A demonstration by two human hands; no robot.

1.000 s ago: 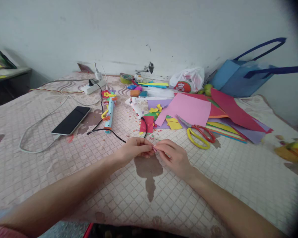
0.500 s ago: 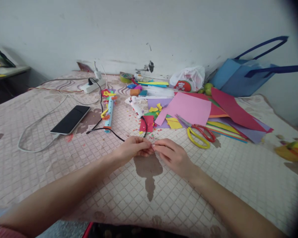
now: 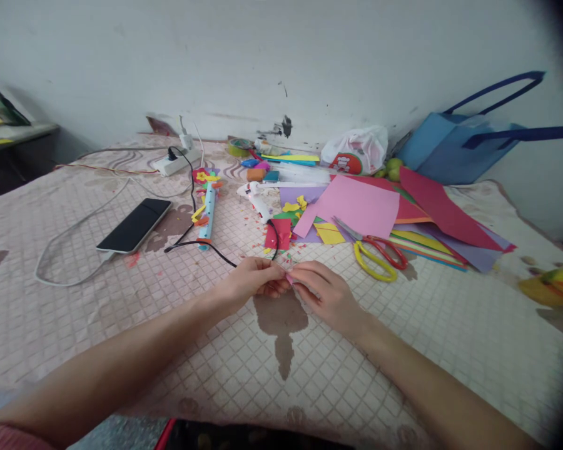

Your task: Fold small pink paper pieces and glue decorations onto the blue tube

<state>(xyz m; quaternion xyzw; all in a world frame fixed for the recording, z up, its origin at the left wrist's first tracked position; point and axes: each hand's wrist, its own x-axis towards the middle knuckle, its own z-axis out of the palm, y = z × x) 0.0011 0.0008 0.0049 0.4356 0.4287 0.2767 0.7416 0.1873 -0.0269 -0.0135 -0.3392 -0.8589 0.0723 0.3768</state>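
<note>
My left hand (image 3: 259, 276) and my right hand (image 3: 326, 290) meet over the middle of the tablecloth (image 3: 216, 350). Between their fingertips is a small pink piece (image 3: 289, 279), pinched from both sides and mostly covered by the fingers. Just beyond the hands lie a red paper square (image 3: 278, 234) and tiny paper scraps. A white glue gun (image 3: 257, 201) rests behind them, its black cord running down beside the red square. To the left stands a light blue strip (image 3: 207, 215) with orange and yellow pieces on it.
A black phone (image 3: 134, 225) on a white cable lies at left, near a power strip (image 3: 176, 162). Scissors (image 3: 375, 253) and coloured paper sheets (image 3: 361, 203) spread to the right. Farther back are a white plastic bag (image 3: 356, 150) and a blue bag (image 3: 455, 147).
The fingers of my right hand have shifted slightly, and more of the pink piece shows between the fingertips. The other objects stay where they were.
</note>
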